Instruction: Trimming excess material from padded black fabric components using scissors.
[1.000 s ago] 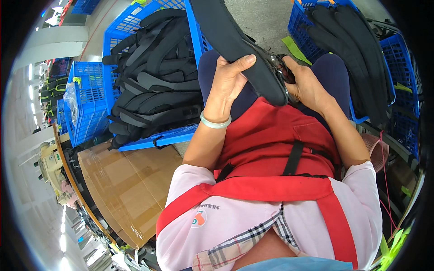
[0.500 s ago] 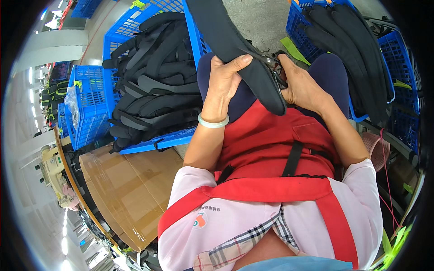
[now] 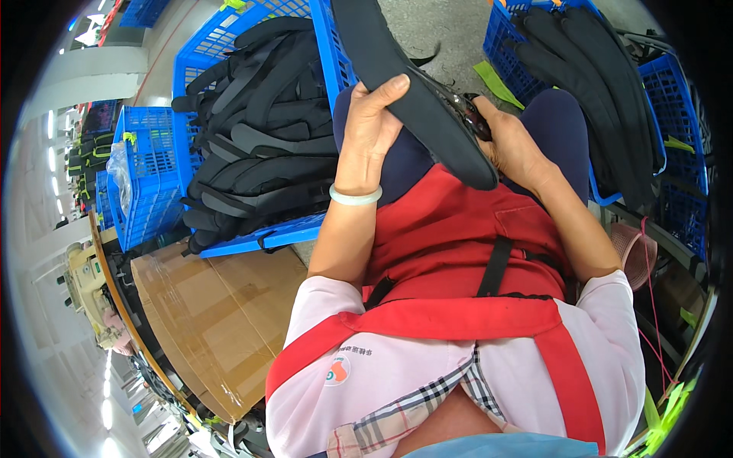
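Observation:
A long black padded strap (image 3: 427, 114), like a backpack shoulder strap, slants across my lap with its rounded end toward the lower right. My left hand (image 3: 374, 122) grips it, thumb on top and the other fingers underneath. On its right edge my right hand (image 3: 515, 145) is closed around small dark-handled scissors (image 3: 478, 120). Their metal part lies against the strap's edge; the blade tips are hard to make out. A thin black strip (image 3: 429, 58) sticks out past the strap's far side.
Left of my knees, a blue plastic crate (image 3: 327, 53) holds a heap of similar straps (image 3: 267, 114). Another blue crate (image 3: 496, 57) at the right carries long black padded pieces (image 3: 592, 84). A flattened cardboard box (image 3: 221, 305) lies at the lower left, and a yellow-green strip (image 3: 498, 85) is on the floor.
The strap's near end has shifted slightly right, and more of its right edge shows. The thin black strip now sticks out beyond it. My right hand has turned a little with the scissors.

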### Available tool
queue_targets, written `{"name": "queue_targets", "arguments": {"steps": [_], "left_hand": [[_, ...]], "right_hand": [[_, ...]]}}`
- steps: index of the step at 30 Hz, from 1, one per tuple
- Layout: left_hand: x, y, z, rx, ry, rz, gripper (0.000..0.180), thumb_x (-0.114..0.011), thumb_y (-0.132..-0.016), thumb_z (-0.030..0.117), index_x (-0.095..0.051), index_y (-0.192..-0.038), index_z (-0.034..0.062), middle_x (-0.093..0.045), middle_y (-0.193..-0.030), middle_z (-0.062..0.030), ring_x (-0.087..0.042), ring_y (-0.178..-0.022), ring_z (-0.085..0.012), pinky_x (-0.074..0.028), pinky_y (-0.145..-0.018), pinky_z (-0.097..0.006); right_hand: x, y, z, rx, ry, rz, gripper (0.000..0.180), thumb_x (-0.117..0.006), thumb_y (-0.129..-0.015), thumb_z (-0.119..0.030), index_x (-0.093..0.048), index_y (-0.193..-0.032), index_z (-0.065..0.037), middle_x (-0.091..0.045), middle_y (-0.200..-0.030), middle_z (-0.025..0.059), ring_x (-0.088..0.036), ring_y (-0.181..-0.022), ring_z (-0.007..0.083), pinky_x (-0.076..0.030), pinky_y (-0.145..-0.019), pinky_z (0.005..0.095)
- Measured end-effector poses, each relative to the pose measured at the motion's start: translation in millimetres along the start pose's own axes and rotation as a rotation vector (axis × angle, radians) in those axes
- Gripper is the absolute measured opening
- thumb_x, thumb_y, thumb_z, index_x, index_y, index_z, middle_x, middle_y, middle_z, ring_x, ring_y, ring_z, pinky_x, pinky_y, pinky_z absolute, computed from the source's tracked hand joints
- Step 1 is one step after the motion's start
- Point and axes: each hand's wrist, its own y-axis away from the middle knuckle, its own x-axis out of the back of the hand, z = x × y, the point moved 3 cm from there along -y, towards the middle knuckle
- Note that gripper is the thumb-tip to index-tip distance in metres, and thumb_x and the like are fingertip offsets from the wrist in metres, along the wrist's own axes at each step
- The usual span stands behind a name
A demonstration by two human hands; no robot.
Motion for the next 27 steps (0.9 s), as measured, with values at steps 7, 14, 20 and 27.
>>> {"name": "queue_targets", "arguments": {"steps": [7, 14, 20, 27], "left_hand": [[-6, 8, -8, -0.015, -0.044, 0.01, 0.014, -0.071, -0.08, -0.005, -0.069, -0.091, 0.0036, -0.069, -0.089, -0.0072, -0.067, -0.082, -0.0184, -0.055, -0.079, -0.034], [-7, 8, -11, -0.004, -0.02, 0.003, 0.014, -0.07, -0.08, -0.005, -0.068, -0.091, 0.0032, -0.069, -0.089, -0.0076, -0.067, -0.081, -0.0183, -0.055, -0.079, -0.034], [-5, 11, -10, 0.009, -0.036, -0.004, 0.015, -0.07, -0.08, -0.005, -0.069, -0.093, 0.0027, -0.069, -0.09, -0.0077, -0.067, -0.082, -0.0182, -0.055, -0.079, -0.034], [-8, 12, -14, 0.009, -0.05, -0.021, 0.016, -0.07, -0.081, -0.005, -0.068, -0.095, 0.0027, -0.069, -0.092, -0.0076, -0.067, -0.083, -0.0182, -0.055, -0.08, -0.034]], "right_hand": [[1, -4, -15, 0.025, 0.036, -0.013, 0.037, -0.064, -0.085, -0.02, -0.043, -0.106, 0.002, -0.06, -0.086, 0.0281, -0.055, -0.088, 0.049, -0.044, -0.073, 0.0485], [4, -1, -5, 0.028, 0.035, -0.033, 0.039, -0.065, -0.084, -0.021, -0.042, -0.106, 0.001, -0.06, -0.086, 0.0278, -0.057, -0.088, 0.0463, -0.044, -0.072, 0.0477], [12, 1, -15, 0.024, -0.02, -0.083, 0.048, -0.071, -0.077, -0.023, -0.039, -0.107, -0.001, -0.056, -0.081, 0.0232, -0.057, -0.077, 0.0418, -0.045, -0.071, 0.0446], [7, -1, -8, 0.03, 0.021, -0.05, 0.044, -0.069, -0.08, -0.02, -0.043, -0.109, 0.0, -0.058, -0.083, 0.0258, -0.054, -0.076, 0.0427, -0.045, -0.069, 0.0429]]}}
